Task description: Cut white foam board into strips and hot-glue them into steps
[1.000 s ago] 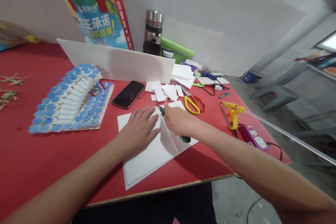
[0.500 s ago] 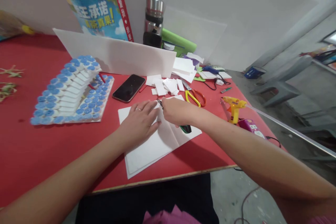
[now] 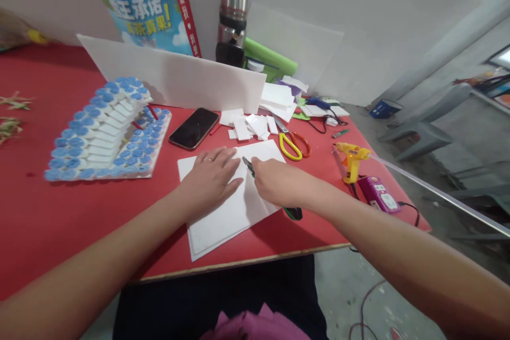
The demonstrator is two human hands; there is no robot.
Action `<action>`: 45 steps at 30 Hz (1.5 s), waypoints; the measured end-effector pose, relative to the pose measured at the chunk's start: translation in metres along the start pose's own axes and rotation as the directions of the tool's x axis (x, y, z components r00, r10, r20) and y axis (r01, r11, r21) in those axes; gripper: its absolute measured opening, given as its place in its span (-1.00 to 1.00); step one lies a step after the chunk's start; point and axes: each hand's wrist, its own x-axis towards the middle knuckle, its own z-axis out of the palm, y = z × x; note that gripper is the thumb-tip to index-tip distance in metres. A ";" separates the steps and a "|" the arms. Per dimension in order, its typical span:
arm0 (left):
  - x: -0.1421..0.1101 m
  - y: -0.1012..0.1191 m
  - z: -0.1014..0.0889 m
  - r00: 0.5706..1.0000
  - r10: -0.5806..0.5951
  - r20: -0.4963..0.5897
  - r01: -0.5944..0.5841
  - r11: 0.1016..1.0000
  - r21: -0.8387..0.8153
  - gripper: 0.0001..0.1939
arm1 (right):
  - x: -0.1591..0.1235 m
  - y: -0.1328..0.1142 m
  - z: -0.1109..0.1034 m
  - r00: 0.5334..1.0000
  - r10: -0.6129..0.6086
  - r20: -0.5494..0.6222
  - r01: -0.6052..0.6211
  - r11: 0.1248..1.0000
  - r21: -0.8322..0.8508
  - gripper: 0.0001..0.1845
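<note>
My left hand [image 3: 213, 178] lies flat with its fingers spread on a white foam board sheet [image 3: 223, 231], pressing it against the red table. Beneath that sheet, the edge of another white layer shows at the lower left. My right hand [image 3: 274, 180] is wrapped round a dark utility knife [image 3: 294, 213] with green edging. The knife's tip points up and left, just past my right fingers and close to my left fingertips. Its handle end sticks out below my right palm. Whether the blade touches the sheet I cannot tell.
Behind my hands lie white offcuts [image 3: 249, 125], scissors [image 3: 294, 143] and a phone [image 3: 194, 128]. A blue-and-white stair model [image 3: 105, 133] stands left. At right are a yellow glue gun [image 3: 351, 161] and a purple power strip [image 3: 378, 194]. A steel flask [image 3: 232, 21] stands at the back.
My right hand has drawn the knife slightly down and right, away from my left fingers. The sheet's right part looks narrower now. My left hand keeps its place on the sheet.
</note>
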 end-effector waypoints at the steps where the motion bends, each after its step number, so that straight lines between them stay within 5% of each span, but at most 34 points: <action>1: 0.000 0.000 0.000 1.000 -0.001 0.001 0.001 1.000 0.003 -0.49 | -0.004 -0.001 0.001 0.999 0.019 0.029 -0.019 1.000 0.007 -0.59; 45: 0.006 0.000 0.001 0.999 -0.036 0.017 0.036 0.999 0.031 -0.45 | -0.115 -0.002 0.064 0.982 0.154 0.105 -0.152 0.988 -0.025 -0.22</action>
